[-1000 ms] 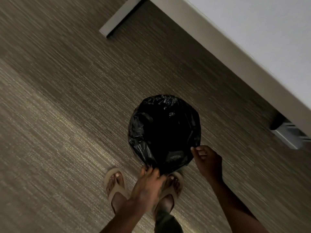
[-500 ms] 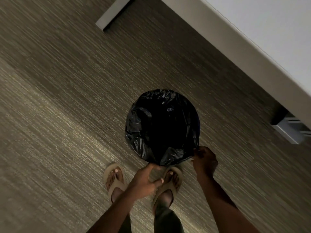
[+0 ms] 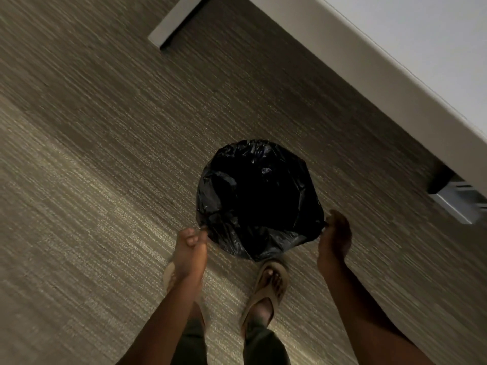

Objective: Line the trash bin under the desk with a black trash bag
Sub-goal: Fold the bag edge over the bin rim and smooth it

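The bin [image 3: 259,201] stands on the carpet [image 3: 92,180] in front of the person's feet, out from the desk [image 3: 395,61], whose edge runs across the upper right. The bag [image 3: 229,233] covers it completely: black film drapes over the rim and hides the bin's walls, and the mouth is a dark hollow.

The left hand [image 3: 189,248] pinches the bag's edge at the near left of the rim, fingers closed on the film. The right hand [image 3: 336,238] is at the near right edge, fingers curled against the plastic; it seems to hold a fold there, though the dim, soft view does not settle it.

Risks from here, as I judge them:
- Both hands work the near side only. A pull toward the body could drag the far lip off the rim and drop the bag inside.
- Thin film stretched hard over the rim may tear at the pinch points.
- The bin looks light and stands free; an uneven tug could tip or slide it into the sandal [image 3: 266,288] just beside it.
- The bin is not under the desk; pushing it there by the bag rather than the body could undo the lining.
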